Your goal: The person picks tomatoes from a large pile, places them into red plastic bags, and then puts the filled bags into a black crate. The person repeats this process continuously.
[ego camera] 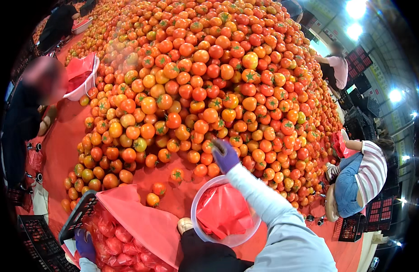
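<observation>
A huge heap of tomatoes (199, 95) slopes down towards me on a red floor sheet. My right hand, in a purple glove (225, 156), reaches to the lower edge of the heap; its fingers touch or lie beside a tomato, and whether they grip it cannot be told. Below it stands a translucent plastic tub (196, 222) with a red plastic sheet (224, 210) inside. My left hand, also purple-gloved (85, 243), rests at the left side of a black plastic crate (77, 212) filled with red plastic-bagged items (117, 244); its fingers are partly hidden.
Loose tomatoes (158, 188) lie between crate and tub. At the left a person (21, 125) sits beside a lined tub (94, 74); another person (357, 176) crouches at the right. More people are farther off. Black crates (43, 238) stand at the lower left.
</observation>
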The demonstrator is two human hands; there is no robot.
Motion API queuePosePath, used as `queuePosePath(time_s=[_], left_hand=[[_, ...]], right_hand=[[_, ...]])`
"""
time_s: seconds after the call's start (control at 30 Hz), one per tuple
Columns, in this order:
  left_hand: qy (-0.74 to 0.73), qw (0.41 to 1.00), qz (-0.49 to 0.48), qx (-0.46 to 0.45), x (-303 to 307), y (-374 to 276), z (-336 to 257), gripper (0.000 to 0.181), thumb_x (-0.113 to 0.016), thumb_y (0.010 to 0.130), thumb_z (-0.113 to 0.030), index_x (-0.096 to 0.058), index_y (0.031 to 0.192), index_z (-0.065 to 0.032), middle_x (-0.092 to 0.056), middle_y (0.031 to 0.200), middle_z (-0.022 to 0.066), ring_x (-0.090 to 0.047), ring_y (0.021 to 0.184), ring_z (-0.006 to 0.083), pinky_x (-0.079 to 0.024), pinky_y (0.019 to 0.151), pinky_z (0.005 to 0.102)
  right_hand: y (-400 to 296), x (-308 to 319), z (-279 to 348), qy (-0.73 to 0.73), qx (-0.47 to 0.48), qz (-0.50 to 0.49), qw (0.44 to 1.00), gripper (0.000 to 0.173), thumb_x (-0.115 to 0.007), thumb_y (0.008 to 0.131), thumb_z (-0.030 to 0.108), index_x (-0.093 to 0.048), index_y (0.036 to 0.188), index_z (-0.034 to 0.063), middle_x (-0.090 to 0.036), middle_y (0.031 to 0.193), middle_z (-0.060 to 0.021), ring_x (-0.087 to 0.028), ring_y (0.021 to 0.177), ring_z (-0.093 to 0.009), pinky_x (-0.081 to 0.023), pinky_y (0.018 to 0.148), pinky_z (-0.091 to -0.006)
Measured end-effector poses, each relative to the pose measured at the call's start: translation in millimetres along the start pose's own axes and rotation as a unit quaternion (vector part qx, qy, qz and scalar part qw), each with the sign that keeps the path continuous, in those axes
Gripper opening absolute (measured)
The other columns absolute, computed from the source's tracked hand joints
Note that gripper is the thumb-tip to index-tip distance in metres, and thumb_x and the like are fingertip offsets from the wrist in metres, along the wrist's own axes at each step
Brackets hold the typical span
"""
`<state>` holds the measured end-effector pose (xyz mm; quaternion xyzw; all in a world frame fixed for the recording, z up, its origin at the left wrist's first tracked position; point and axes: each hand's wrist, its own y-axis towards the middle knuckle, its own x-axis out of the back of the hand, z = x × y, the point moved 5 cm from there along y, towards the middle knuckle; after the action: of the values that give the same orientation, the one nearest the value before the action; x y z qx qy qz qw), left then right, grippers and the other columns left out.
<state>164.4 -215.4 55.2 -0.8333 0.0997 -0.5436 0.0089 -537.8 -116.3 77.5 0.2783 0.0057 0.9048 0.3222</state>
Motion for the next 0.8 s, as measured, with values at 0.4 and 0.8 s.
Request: queuePosePath(time_s=[0.4,0.8], left_hand=[[-0.062,0.995,-0.069,0.027,-5.7,-6.9,4.8,0.052,-0.068,0.082,-0.018,-0.05,0.125,0.0044,-0.055,0.125,0.0221,-0.051,0.116,0.0347,-0.039,0.102,0.0393],[0.013,0.999,-0.033,0.012,-4.4,0.8,24.4,0.042,-0.063,0.088,-0.021,-0.053,0.12,0.0038,-0.056,0.117,0.0239,-0.05,0.115,0.0369,-0.036,0.102,0.0424]], right_hand=[[127.5,4.2,26.5,-0.228,0.046,-0.125,0.964,0.036,-0.064,0.083,0.028,-0.061,0.111,0.006,-0.062,0.104,-0.0162,-0.06,0.099,-0.034,-0.048,0.087,-0.0413],[188.8,99.4,-17.3,-0.542,-0.144,-0.098,0.822,0.062,-0.072,0.074,0.046,-0.051,0.123,0.015,-0.058,0.114,-0.0176,-0.056,0.109,-0.034,-0.049,0.087,-0.0462]])
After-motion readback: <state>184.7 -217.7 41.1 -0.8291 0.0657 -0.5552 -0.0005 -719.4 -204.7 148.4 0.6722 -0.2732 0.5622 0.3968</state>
